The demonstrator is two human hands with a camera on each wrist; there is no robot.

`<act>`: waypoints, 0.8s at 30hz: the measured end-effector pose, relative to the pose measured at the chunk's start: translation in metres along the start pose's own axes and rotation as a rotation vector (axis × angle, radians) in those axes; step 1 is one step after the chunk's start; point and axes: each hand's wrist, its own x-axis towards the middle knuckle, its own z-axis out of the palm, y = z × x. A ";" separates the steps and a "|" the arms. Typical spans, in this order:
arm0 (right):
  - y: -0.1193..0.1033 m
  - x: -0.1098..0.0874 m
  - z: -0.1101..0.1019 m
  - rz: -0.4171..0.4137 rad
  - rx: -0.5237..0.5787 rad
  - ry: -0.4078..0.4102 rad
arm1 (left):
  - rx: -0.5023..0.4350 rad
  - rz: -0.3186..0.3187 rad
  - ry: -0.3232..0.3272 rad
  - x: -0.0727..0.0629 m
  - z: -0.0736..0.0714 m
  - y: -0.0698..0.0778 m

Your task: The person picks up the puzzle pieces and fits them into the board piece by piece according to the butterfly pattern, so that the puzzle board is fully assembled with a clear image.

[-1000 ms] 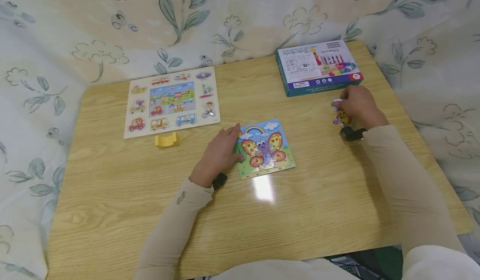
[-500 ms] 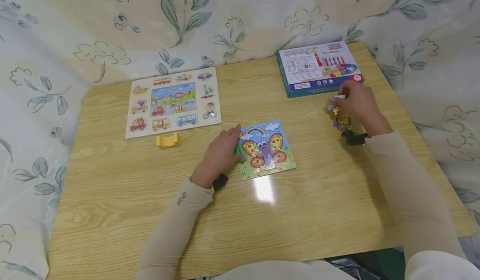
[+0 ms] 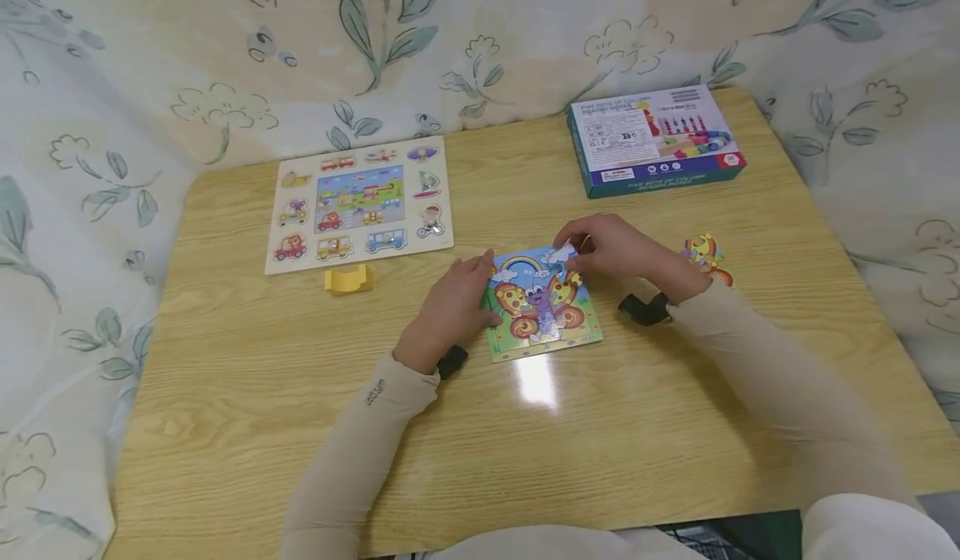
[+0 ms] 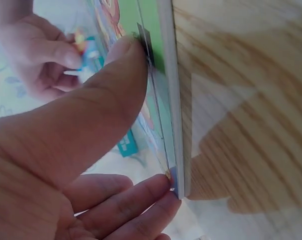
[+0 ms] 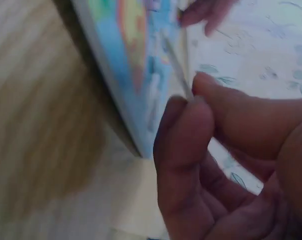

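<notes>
A square butterfly puzzle lies on the table between the hands. My left hand rests along its left edge. In the left wrist view the thumb presses on the green border, while the fingertips touch the board's corner. Over the puzzle's top right corner, my right hand pinches a thin puzzle piece between thumb and fingers. Seen from the left wrist, that piece looks blue and white with some yellow and red. Other loose puzzle pieces lie to the right, partly behind the right wrist.
A vehicle puzzle board lies at the back left, with a yellow curved block in front of it. A boxed bead set stands at the back right. Patterned cloth lines the back and sides of the wooden table.
My right hand has moved left from the loose pieces to the puzzle's top right corner, carrying a puzzle piece. The left hand has stayed at the puzzle's left edge.
</notes>
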 end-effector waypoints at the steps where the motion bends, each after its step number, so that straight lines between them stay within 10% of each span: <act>1: 0.000 0.002 0.003 0.008 -0.011 0.003 | 0.000 0.002 -0.001 0.000 0.000 0.001; 24: -0.007 0.010 0.022 0.158 -0.126 0.097 | 0.016 -0.010 -0.017 0.002 0.000 0.001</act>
